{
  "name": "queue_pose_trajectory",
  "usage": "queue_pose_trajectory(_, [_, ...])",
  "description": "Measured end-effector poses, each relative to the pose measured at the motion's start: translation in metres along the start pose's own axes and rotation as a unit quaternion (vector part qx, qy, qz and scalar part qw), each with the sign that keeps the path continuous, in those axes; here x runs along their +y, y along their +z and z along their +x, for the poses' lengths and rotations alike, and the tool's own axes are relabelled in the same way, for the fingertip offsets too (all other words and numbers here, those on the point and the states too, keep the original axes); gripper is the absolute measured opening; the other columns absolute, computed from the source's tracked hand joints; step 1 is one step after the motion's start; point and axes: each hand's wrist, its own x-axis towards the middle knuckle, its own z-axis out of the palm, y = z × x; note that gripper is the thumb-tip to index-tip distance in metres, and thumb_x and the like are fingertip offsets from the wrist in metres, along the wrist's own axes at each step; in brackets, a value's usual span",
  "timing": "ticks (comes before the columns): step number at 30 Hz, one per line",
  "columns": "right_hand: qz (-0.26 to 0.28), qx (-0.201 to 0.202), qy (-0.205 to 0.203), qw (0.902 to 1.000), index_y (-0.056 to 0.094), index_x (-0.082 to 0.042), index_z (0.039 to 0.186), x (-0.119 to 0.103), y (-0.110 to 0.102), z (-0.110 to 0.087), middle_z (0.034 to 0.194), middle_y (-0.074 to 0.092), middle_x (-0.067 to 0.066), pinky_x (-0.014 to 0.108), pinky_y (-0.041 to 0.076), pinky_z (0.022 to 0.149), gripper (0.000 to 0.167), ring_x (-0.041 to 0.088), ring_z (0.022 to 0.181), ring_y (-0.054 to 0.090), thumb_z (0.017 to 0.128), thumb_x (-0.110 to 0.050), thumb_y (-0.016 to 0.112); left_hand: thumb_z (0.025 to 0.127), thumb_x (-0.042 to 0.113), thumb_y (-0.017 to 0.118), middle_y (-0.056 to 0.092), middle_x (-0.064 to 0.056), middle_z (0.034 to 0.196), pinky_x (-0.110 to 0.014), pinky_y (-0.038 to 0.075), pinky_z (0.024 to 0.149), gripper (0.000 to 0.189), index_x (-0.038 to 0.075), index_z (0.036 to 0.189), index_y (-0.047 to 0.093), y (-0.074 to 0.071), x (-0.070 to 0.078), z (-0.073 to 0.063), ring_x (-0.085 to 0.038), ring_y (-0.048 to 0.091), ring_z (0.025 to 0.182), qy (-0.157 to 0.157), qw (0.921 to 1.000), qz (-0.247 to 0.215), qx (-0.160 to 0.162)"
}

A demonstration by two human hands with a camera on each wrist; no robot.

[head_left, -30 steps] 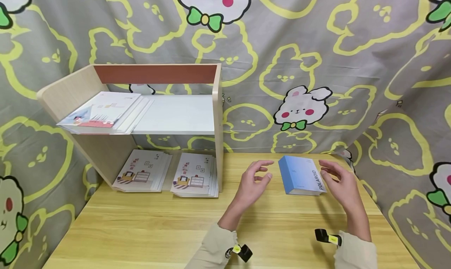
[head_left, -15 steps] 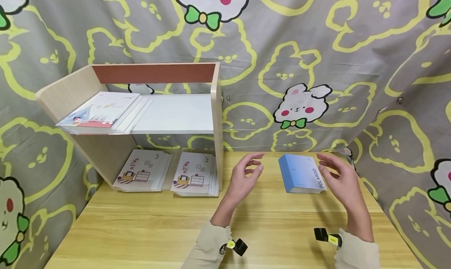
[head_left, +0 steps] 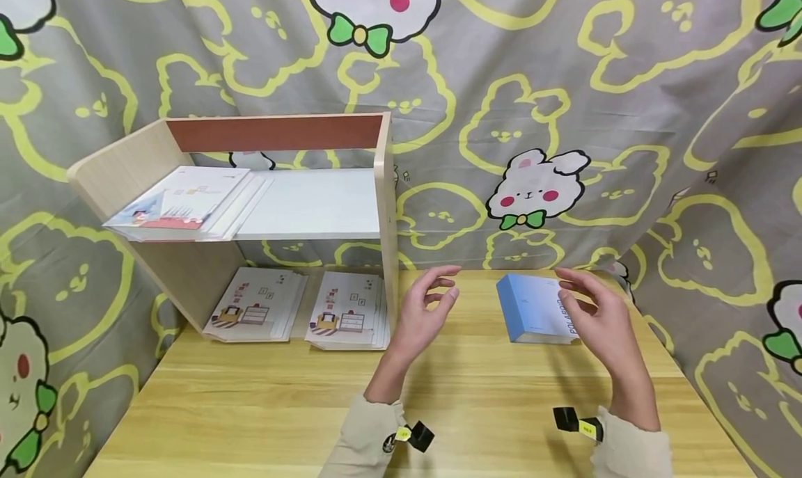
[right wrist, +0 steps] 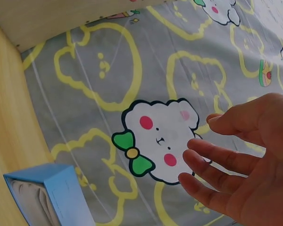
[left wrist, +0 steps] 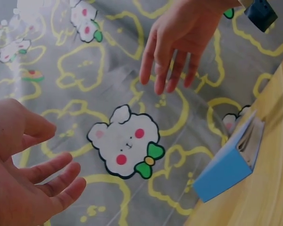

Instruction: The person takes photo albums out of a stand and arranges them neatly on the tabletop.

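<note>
A thick blue-and-white box-like book marked POLAROID (head_left: pixel 532 309) lies on the wooden table at the right. My right hand (head_left: pixel 598 318) hovers by its right side, fingers loosely bent, and hides part of the lettering. To the book's left, my left hand (head_left: pixel 422 311) is held above the table with relaxed fingers and nothing in its grasp. The left wrist view shows the blue spine of the book (left wrist: pixel 224 174), below and apart from both hands. In the right wrist view the book's end (right wrist: pixel 49 195) shows at lower left, away from the right hand (right wrist: pixel 245 165).
A two-level wooden shelf (head_left: pixel 385 220) stands at the left. White booklets (head_left: pixel 188 196) lie on its upper board. Two more stacks, a left stack (head_left: pixel 257 304) and a right stack (head_left: pixel 347 311), lie below. A patterned curtain (head_left: pixel 438 151) hangs behind the table (head_left: pixel 282 408).
My left hand has moved left, away from the book. The right hand has shifted slightly left, now overlapping the book's right edge in the head view. The book stays put.
</note>
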Motion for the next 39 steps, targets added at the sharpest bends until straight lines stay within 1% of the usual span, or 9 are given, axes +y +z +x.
queue_pose_trajectory(4, [-0.006,0.004,-0.007,0.9999,0.063,-0.010,0.140,-0.004,0.003,-0.001,0.132,0.064,0.013,0.004,0.045,0.087,0.038,-0.001,0.114,0.058,0.102,-0.009,0.062,0.100,0.002,0.063,0.063,-0.012,0.131,-0.048,0.055,0.093,0.033,0.010,0.132,0.066,-0.004,0.004,-0.001,-0.024,0.063,0.115,0.011,0.9999,0.003,-0.001])
queue_pose_trajectory(11, [0.002,0.007,-0.025,0.9997,0.064,-0.011,0.139,-0.014,0.007,-0.002,0.129,0.066,0.009,0.005,0.045,0.088,0.038,-0.001,0.113,0.059,0.101,-0.007,0.064,0.100,0.002,0.063,0.063,-0.013,0.132,-0.042,0.056,0.093,0.034,0.010,0.132,0.065,-0.011,0.011,-0.004,-0.025,0.063,0.114,0.026,0.9995,0.015,-0.001])
queue_pose_trajectory(18, [0.019,0.009,-0.047,0.9987,0.064,-0.012,0.139,-0.026,0.011,-0.002,0.128,0.065,0.005,0.005,0.045,0.090,0.040,0.002,0.114,0.060,0.100,-0.003,0.064,0.100,0.003,0.063,0.064,-0.007,0.130,-0.046,0.055,0.095,0.033,0.009,0.133,0.065,-0.019,0.019,-0.006,-0.025,0.062,0.115,0.038,0.9993,0.007,0.003])
queue_pose_trajectory(22, [0.033,0.009,-0.061,0.9976,0.065,-0.010,0.138,-0.033,0.013,-0.002,0.128,0.065,0.004,0.007,0.046,0.091,0.040,0.002,0.115,0.060,0.099,0.000,0.065,0.100,0.002,0.063,0.064,-0.008,0.130,-0.046,0.055,0.095,0.033,0.004,0.133,0.064,-0.024,0.024,-0.006,-0.025,0.061,0.116,0.047,0.9989,0.000,0.006])
queue_pose_trajectory(25, [0.044,0.007,-0.070,0.9966,0.064,-0.008,0.138,-0.038,0.014,-0.002,0.129,0.065,0.005,0.008,0.046,0.092,0.041,0.003,0.116,0.060,0.098,0.002,0.064,0.100,0.002,0.063,0.064,-0.008,0.130,-0.045,0.055,0.095,0.033,0.004,0.133,0.064,-0.026,0.028,-0.006,-0.026,0.061,0.115,0.053,0.9986,-0.001,0.008])
queue_pose_trajectory(31, [0.057,0.005,-0.081,0.9950,0.064,-0.008,0.137,-0.045,0.016,-0.004,0.130,0.065,0.008,0.009,0.047,0.093,0.042,0.008,0.116,0.062,0.098,0.005,0.063,0.100,0.002,0.062,0.065,-0.005,0.128,-0.041,0.055,0.095,0.032,0.005,0.132,0.064,-0.027,0.031,-0.006,-0.022,0.061,0.115,0.049,0.9988,0.005,0.000])
queue_pose_trajectory(34, [0.073,0.000,-0.085,0.9937,0.064,-0.009,0.137,-0.049,0.018,-0.004,0.130,0.065,0.007,0.011,0.048,0.093,0.042,0.011,0.116,0.063,0.098,0.005,0.063,0.100,0.002,0.063,0.065,-0.004,0.128,-0.040,0.056,0.096,0.032,0.005,0.132,0.065,-0.028,0.032,-0.007,-0.020,0.062,0.115,0.048,0.9988,0.009,0.004])
queue_pose_trajectory(39, [0.095,-0.010,-0.089,0.9914,0.065,-0.010,0.137,-0.054,0.023,-0.004,0.129,0.066,0.010,0.013,0.049,0.094,0.042,0.014,0.116,0.063,0.098,0.005,0.063,0.100,0.002,0.063,0.065,-0.004,0.129,-0.041,0.055,0.096,0.032,0.004,0.132,0.065,-0.032,0.033,-0.008,-0.021,0.061,0.115,0.049,0.9988,0.007,0.006])
